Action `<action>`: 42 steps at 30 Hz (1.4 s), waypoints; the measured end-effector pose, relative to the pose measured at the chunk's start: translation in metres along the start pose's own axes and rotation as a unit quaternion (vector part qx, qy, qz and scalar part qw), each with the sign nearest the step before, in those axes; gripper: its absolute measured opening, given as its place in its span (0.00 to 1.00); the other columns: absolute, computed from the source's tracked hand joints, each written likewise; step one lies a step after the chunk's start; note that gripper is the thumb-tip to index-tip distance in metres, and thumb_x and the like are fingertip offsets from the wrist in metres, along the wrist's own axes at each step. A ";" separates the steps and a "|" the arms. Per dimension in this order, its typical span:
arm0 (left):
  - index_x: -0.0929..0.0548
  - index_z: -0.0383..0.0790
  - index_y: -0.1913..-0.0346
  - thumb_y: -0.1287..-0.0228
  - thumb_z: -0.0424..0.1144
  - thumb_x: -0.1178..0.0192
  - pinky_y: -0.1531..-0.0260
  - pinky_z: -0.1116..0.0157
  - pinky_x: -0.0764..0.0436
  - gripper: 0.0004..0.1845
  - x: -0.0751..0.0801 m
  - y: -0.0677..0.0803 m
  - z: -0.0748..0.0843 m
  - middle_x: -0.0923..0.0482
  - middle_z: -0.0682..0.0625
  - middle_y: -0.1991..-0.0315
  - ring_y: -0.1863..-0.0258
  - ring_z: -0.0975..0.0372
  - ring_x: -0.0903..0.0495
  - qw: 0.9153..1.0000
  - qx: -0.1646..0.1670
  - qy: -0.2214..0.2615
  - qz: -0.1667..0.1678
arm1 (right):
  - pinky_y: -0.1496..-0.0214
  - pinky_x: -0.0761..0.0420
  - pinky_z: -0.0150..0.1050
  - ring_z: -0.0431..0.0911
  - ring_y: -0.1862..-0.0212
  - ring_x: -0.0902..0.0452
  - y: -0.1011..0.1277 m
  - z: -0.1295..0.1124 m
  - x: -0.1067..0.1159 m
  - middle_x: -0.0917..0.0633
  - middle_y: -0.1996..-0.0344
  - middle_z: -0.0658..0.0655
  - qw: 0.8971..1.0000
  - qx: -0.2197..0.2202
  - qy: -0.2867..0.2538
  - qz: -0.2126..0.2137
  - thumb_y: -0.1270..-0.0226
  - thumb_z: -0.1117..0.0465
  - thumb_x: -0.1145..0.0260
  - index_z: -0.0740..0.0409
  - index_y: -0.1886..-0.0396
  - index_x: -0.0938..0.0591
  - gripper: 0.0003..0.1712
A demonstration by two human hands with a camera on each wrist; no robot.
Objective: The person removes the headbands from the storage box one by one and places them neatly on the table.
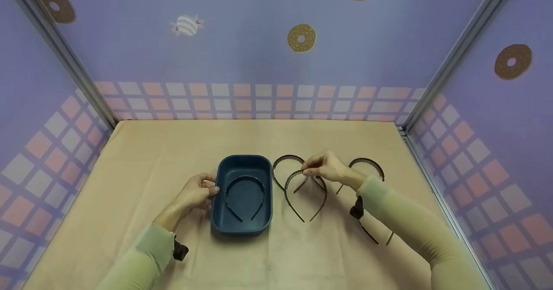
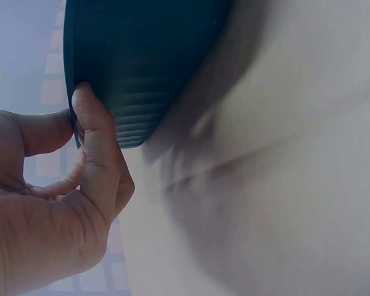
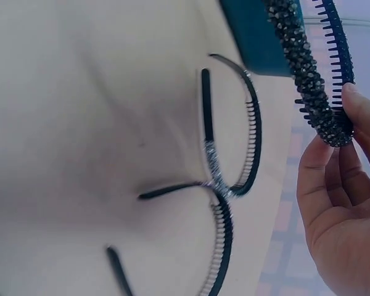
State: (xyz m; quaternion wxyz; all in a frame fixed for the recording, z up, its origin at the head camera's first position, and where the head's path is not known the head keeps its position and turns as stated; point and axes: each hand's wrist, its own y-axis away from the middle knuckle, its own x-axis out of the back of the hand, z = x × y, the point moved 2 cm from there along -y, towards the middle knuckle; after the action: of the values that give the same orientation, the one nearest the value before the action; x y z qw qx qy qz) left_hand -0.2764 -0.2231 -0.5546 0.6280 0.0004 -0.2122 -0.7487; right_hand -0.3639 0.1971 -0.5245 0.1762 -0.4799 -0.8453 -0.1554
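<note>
My left hand (image 1: 198,193) pinches the left rim of a dark blue plastic tray (image 1: 216,221), thumb on one side and fingers on the other in the left wrist view. One black toothed headband (image 1: 226,195) lies inside the tray. To the tray's right, my right hand (image 1: 328,166) holds another headband (image 1: 286,189) by the top of its arch, ends hanging down. In the right wrist view this headband (image 3: 299,61) has dark sparkling stones outside and comb teeth inside. Behind it on the cloth lie further headbands (image 1: 274,169), partly covered by the hand.
More headbands (image 1: 376,164) lie at the right, partly hidden by my right forearm (image 1: 402,212). A beige cloth (image 1: 190,138) covers the table. Purple patterned walls (image 1: 242,65) enclose the back and sides, with metal posts (image 1: 458,52) at the corners.
</note>
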 end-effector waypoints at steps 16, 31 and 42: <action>0.27 0.26 0.33 0.19 0.30 0.39 0.72 0.65 0.17 0.19 0.000 -0.001 -0.002 0.28 0.57 0.66 0.64 0.62 0.22 1.000 0.000 0.010 0.000 | 0.54 0.12 0.25 0.34 0.57 0.11 0.030 0.036 0.023 0.04 0.51 0.64 0.999 -0.026 0.011 0.028 0.30 0.71 0.21 0.75 0.47 0.08 0.15; 0.25 0.27 0.30 0.18 0.30 0.38 0.71 0.66 0.13 0.20 0.000 -0.001 -0.001 0.18 0.50 0.59 0.64 0.60 0.16 1.000 0.006 0.002 0.005 | 0.60 0.14 0.25 0.34 0.61 0.13 0.045 0.063 0.021 0.05 0.54 0.69 0.997 -0.021 0.068 0.013 0.32 0.69 0.19 0.69 0.54 0.05 0.09; 0.25 0.27 0.30 0.19 0.31 0.38 0.71 0.65 0.13 0.21 0.000 0.000 0.001 0.18 0.50 0.58 0.64 0.59 0.15 1.000 0.006 0.004 -0.001 | 0.61 0.17 0.24 0.33 0.63 0.16 0.051 0.071 0.022 0.05 0.60 0.64 0.991 0.002 0.133 0.020 0.33 0.69 0.18 0.64 0.59 0.03 0.05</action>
State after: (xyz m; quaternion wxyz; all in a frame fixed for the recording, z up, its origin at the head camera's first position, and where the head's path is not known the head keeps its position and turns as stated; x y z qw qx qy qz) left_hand -0.2766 -0.2228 -0.5536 0.6278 0.0076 -0.2140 -0.7483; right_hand -0.3410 0.2697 -0.5732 0.2909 -0.4715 -0.8050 -0.2121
